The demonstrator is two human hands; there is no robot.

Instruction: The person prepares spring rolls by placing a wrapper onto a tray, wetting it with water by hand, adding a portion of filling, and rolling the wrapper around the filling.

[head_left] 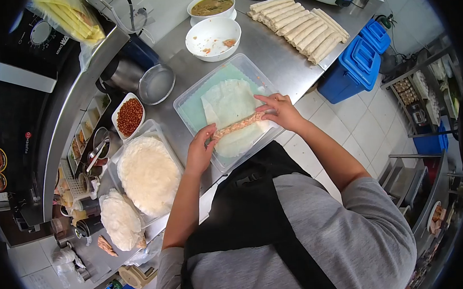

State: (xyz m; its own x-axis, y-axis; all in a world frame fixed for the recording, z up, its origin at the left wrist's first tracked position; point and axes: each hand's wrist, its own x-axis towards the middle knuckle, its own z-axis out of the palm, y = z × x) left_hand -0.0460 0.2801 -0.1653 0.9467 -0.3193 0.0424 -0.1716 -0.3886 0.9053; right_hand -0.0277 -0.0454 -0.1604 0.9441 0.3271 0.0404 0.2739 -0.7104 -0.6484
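Note:
A pale spring roll wrapper [229, 98] lies on a light green sheet in a clear plastic tray [186, 127]. Across the wrapper runs a thin strip of pinkish minced filling [238, 126]. At its left end, my left hand [202, 145] has thumb and fingers curled about the filling. My right hand [279, 112] grips the opposite end between thumb and fingers, its index finger reaching over the wrapper. The filling lies uncovered between the two hands.
A stack of round wrappers [150, 169] fills a container on the left, near another wrapper pile [120, 219]. Finished rolls [301, 28] lie at the back right. A white bowl [213, 39], a soup bowl [211, 7] and a dish of peanuts [130, 116] surround the tray. Blue bins [350, 71] stand right.

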